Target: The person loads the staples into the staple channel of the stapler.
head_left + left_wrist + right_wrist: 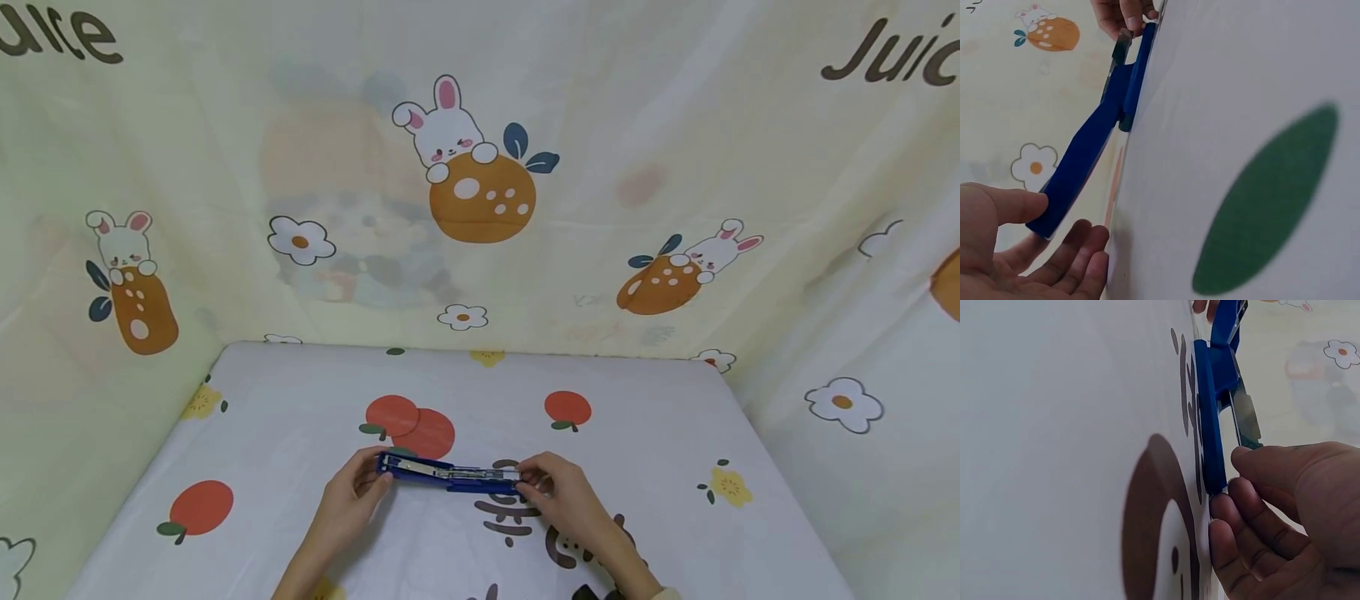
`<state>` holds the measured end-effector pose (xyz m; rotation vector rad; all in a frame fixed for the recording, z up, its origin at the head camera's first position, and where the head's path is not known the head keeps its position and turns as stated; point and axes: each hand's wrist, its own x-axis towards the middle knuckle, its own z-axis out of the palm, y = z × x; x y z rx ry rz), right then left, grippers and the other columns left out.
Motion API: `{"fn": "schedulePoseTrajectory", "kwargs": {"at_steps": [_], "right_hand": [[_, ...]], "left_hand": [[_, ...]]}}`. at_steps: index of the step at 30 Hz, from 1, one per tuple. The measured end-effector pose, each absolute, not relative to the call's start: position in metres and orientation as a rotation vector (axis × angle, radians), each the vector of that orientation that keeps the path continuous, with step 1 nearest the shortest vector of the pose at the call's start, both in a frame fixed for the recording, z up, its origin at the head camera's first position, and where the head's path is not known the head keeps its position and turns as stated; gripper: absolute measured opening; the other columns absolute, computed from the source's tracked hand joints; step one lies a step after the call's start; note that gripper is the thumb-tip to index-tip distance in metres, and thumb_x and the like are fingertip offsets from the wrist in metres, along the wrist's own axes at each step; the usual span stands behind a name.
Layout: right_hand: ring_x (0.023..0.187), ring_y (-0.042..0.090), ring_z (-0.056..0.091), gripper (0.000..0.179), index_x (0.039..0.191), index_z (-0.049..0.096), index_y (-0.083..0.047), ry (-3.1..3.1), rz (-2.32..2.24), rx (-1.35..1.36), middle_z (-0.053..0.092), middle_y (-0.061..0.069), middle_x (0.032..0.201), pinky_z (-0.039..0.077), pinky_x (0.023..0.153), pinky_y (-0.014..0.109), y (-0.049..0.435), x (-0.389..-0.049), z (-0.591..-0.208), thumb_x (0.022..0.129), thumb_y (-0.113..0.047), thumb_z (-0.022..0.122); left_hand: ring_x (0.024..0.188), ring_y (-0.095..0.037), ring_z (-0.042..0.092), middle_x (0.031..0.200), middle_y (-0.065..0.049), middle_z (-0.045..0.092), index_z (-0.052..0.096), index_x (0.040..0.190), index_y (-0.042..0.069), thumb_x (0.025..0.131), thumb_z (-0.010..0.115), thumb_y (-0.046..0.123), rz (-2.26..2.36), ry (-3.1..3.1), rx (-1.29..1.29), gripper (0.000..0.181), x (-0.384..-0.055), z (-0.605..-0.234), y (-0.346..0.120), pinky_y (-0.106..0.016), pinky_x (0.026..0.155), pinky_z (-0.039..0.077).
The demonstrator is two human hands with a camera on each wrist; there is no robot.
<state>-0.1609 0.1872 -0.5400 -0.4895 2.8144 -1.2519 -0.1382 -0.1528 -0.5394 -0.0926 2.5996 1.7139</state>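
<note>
Left hand (351,493): we pinch the blue stapler (452,479)
Right hand (564,493): we pinch its other end
Cut off: our right sleeve (666,593)

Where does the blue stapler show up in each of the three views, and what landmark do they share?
Head: the blue stapler is low, near mid-width, between the left hand and right hand.
Left wrist: left half, slanting from lower left to upper middle.
Right wrist: right of centre, from the top edge down to the right hand.
Shared landmark: the right hand.
</note>
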Motion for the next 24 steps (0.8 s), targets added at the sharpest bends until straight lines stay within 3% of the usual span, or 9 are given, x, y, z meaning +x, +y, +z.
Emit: {"fn": "schedulePoseTrajectory", "kwargs": {"at_steps": [24], "right_hand": [[0.081,0.001,0.062,0.016,0.110,0.077,-0.013,2.795,-1.246,-0.374,0.074,-0.005,0.092,0.056,0.072,0.019,0.1870,-0.1621,-0.5411,0.094,-0.015,0.081]], "left_hand": [[0.116,-0.022,0.069,0.132,-0.013,0.071,0.063,0.139,0.011,0.099,0.070,0.003,1.735,2.579,-0.079,0.041,-0.1415,-0.5403,-0.1520,-0.024,0.098,0.059]]}}
